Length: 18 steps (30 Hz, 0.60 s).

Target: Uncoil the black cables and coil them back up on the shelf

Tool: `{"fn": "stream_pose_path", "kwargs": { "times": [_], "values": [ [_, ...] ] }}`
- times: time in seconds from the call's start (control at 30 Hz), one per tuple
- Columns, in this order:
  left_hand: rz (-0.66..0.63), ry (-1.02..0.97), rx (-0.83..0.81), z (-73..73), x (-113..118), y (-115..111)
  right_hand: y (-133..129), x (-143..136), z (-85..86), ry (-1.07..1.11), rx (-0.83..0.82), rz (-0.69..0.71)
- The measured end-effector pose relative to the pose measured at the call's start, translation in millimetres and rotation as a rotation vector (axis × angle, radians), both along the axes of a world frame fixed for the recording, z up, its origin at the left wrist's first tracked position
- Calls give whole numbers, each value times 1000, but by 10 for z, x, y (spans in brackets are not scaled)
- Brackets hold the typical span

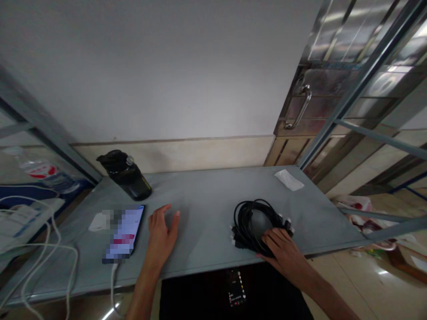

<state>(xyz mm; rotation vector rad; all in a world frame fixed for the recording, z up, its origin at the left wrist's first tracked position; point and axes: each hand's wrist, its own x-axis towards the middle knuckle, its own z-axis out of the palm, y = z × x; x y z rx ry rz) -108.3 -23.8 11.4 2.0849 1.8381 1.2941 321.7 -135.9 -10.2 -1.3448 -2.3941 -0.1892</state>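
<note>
A bundle of coiled black cables [240, 222] with several pale connectors lies on the grey table [207, 195], right of the middle. My right hand [280, 246] grips the near right side of the coil, fingers over the top and thumb low at the table's front edge. My left hand [162, 233] holds nothing; its thumb and fingers are apart, just above or on the table. Close to its left side is a phone [125, 235] with a lit, partly blurred screen and a white cable [113, 280] at its near end.
At the back left stands a black bottle [128, 175]. A white paper [289, 179] lies at the back right. White cords [50, 244] hang over the left edge beside a clear plastic bottle [50, 173]. Metal posts [363, 80] flank the table. A second lit phone screen [236, 289] shows below the front edge.
</note>
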Motion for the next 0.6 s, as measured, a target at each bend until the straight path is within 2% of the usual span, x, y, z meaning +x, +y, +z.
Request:
{"fn": "stream_pose_path", "kwargs": {
  "times": [0.1, 0.2, 0.3, 0.4, 0.5, 0.6],
  "values": [
    [-2, 1, -10, 6, 0, 12, 281, 75, 73, -23, -21, -24],
    [2, 1, -20, 6, -4, 13, 607, -10, 128, -17, -35, -44],
    [19, -14, -27, 6, -7, 12, 816, -130, 178, 5, -71, -46],
    [36, -14, -53, 12, -16, 12, 857, -122, 213, 93, -123, -24],
    [44, -5, -72, 19, -28, 12, 784, 90, 197, 315, -138, -29],
    [51, -11, -75, 28, -38, 10, 688, 438, 129, 665, -100, -182]
  ]
}}
